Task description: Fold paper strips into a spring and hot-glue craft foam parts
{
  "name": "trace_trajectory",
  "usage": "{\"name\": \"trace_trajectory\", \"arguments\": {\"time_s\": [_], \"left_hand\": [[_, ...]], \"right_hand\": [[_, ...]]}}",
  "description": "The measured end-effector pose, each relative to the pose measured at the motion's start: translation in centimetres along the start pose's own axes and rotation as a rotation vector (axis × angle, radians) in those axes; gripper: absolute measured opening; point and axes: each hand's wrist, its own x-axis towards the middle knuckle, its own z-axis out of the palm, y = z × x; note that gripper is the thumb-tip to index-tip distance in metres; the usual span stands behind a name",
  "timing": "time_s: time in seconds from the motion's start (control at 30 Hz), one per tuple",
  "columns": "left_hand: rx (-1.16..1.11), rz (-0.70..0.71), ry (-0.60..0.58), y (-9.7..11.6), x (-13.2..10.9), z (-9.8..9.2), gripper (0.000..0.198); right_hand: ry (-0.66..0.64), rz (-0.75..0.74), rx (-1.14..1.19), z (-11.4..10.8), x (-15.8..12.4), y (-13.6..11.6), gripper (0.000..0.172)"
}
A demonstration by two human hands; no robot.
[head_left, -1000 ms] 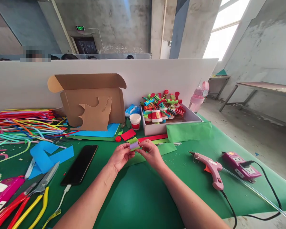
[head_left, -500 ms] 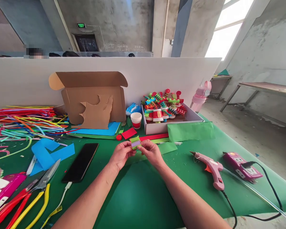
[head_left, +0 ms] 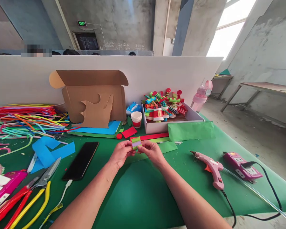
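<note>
Between my two hands is a small strip of folded paper, light green with a purple band across it. My left hand pinches its left end, fingers closed. From the right side, the thumb and fingers of my right hand close on the other end. The paper is held above the green tabletop. Just beyond it lie a red paper piece, a red round cap-like disc and flat red and green strips. Fingers hide part of the folded paper.
A pink glue gun and power strip lie at right. On the left are a phone, scissors, blue paper and pipe cleaners. Behind stand a cardboard box, paper cups and a craft-filled box.
Both hands still hold the folded paper in almost the same place. The paper has tilted slightly, and the camera view has shifted a little.
</note>
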Motion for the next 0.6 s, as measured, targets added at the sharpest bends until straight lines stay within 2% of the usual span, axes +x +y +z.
{"name": "trace_trajectory", "arguments": {"time_s": [0.23,0.47,0.6], "left_hand": [[0.094,0.029,-0.022,0.00,0.12,-0.30,0.023],[0.074,0.076,-0.016,0.08,-0.36,0.53,0.036],[0.077,0.171,0.092,0.27,-0.20,0.34,0.036]], "right_hand": [[0.006,0.073,0.042,0.24,-0.28,-0.29,0.038],[0.059,0.126,0.138,0.00,-0.15,-0.06,0.036],[0.140,0.107,0.191,-0.16,0.14,0.07,0.036]]}}
